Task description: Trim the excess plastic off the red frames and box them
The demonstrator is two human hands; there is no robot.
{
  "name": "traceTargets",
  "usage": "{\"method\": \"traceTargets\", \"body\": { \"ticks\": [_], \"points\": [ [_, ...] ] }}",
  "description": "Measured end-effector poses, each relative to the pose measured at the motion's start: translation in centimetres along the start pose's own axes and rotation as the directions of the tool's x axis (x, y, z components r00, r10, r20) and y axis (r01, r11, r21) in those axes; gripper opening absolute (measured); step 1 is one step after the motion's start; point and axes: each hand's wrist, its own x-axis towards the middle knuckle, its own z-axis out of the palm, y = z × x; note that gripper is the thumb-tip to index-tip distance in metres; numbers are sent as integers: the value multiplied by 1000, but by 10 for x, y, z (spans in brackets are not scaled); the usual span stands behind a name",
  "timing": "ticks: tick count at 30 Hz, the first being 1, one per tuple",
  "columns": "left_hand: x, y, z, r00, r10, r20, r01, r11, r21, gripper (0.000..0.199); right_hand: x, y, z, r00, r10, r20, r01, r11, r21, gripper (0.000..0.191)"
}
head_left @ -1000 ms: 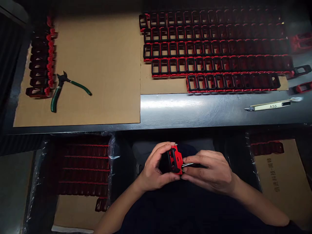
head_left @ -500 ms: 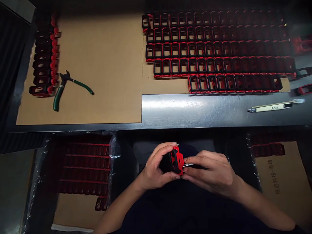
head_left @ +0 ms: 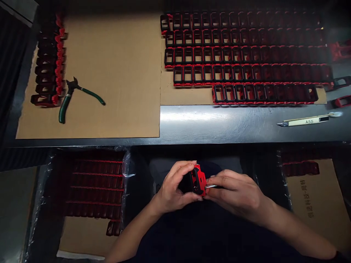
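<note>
My left hand (head_left: 175, 188) is closed around the edges of a red and black plastic frame (head_left: 201, 179), held tilted below the table edge. Against the frame's red side, my right hand (head_left: 236, 190) pinches a thin shiny metal tool (head_left: 210, 186). Its tip meets the frame near the lower corner; the rest of it is hidden in my fingers, so its kind does not show. Above my hands, on cardboard, lie green-handled side cutters (head_left: 71, 87). A cream utility knife (head_left: 305, 121) marked A55 rests on the metal tabletop to the right.
Rows of similar frames (head_left: 218, 73) stand on the cardboard at the back right. A column of them (head_left: 45, 78) lines the cardboard's left side. Plastic-lined boxes flank me below the table, the left (head_left: 126, 164) and right (head_left: 280, 171) both holding frames and cardboard.
The metal tool shows slightly less of its length beside the frame, and my right hand has shifted a little. Both hands keep their grips. The whole view has moved slightly.
</note>
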Motion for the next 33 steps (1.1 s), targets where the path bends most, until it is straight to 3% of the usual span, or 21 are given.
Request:
{"method": "traceTargets", "body": {
  "ticks": [6,10,13,17,20,23,26,29,31,33],
  "points": [
    [-1,1,1,999,-36,-10,36,999,2,82,-3,-1,-1,999,-26,28,27,999,-26,15],
    [-3,0,1,998,-56,-6,56,998,7,93,-2,-1,2,1000,-29,-1,29,999,-42,14],
    [-4,-2,2,999,-41,24,41,999,-6,89,-1,-2,4,999,-27,-25,25,998,-52,12],
    [-5,-7,6,998,-29,-56,20,988,-152,80,3,-4,3,997,0,-80,-7,996,-87,10],
    [-7,-11,10,982,-122,-141,61,925,-375,76,11,1,-5,986,50,-160,-65,994,-91,7],
    [-11,-12,12,960,-219,-172,104,854,-509,73,23,24,-14,957,72,-280,-116,983,-144,9],
    [-13,-10,12,954,-243,-176,124,853,-506,73,35,66,-18,911,76,-406,-199,942,-270,7],
    [-13,-8,11,959,-235,-160,131,865,-485,72,45,103,-17,901,93,-423,-270,885,-380,9],
    [-13,-6,10,964,-214,-159,116,874,-471,71,48,112,-16,899,102,-427,-296,858,-420,12],
    [-12,-6,10,965,-204,-165,108,881,-461,69,48,107,-15,882,83,-464,-311,842,-440,15]
  ]
}}
